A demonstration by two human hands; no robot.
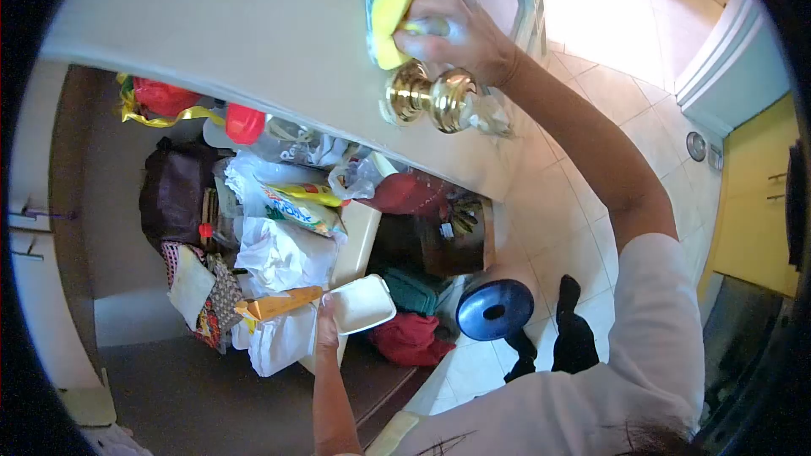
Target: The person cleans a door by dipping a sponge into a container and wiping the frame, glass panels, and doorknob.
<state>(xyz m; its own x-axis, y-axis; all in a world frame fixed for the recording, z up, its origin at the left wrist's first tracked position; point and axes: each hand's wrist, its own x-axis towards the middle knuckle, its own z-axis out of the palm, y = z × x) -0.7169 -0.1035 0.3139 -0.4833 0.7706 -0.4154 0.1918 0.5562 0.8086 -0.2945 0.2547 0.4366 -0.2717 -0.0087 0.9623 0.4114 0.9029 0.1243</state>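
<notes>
My right hand [460,29] is closed around a yellow sponge [390,21]. The sponge is pressed to the pale face of a door [228,17], near its edge. Just below that hand sits a shiny gold doorknob [452,100]. Lower down, my left hand [328,328] grips a white rectangular plastic tub [363,304] by one end. The inside of the tub faces up towards me, and what it may hold is not clear. Beside my left hand lies an orange-brown packet [283,304] among white plastic bags [287,257].
Behind the door is a heap of bags, with a dark brown bag [177,186], a red lid [245,122] and dark red cloth [410,339]. A round blue lid-like object [494,310] stands on the tiled floor [549,219] near my feet. Yellow cabinets [752,186] line the right side.
</notes>
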